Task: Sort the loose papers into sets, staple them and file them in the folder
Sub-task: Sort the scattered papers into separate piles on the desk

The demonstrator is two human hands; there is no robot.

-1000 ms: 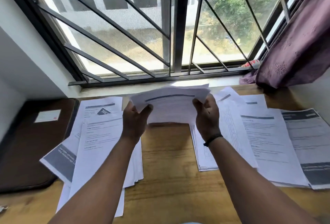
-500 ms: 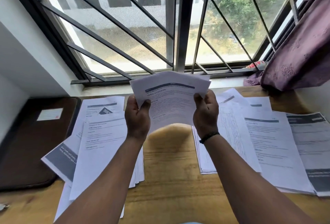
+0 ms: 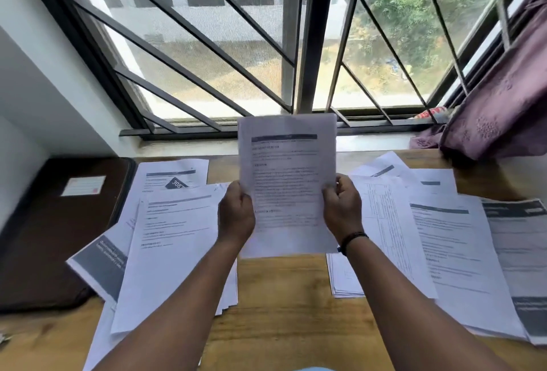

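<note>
Both hands hold one printed sheet (image 3: pixel 286 187) upright above the wooden table (image 3: pixel 284 305), its face toward the camera. The left hand (image 3: pixel 236 216) grips the sheet's left edge, fingers curled behind and thumb in front. The right hand (image 3: pixel 342 207) pinches the right edge the same way; a dark band (image 3: pixel 353 239) sits on that wrist. Print is blurred; only a dark header bar is readable as a shape. A fanned left pile of papers (image 3: pixel 165 237) lies on the table, partly overlapping a dark brown folder (image 3: pixel 44 237) at far left. A right pile of papers (image 3: pixel 444 252) lies spread out toward the purple curtain (image 3: pixel 503 98). Barred window (image 3: pixel 266 45) behind.
</note>
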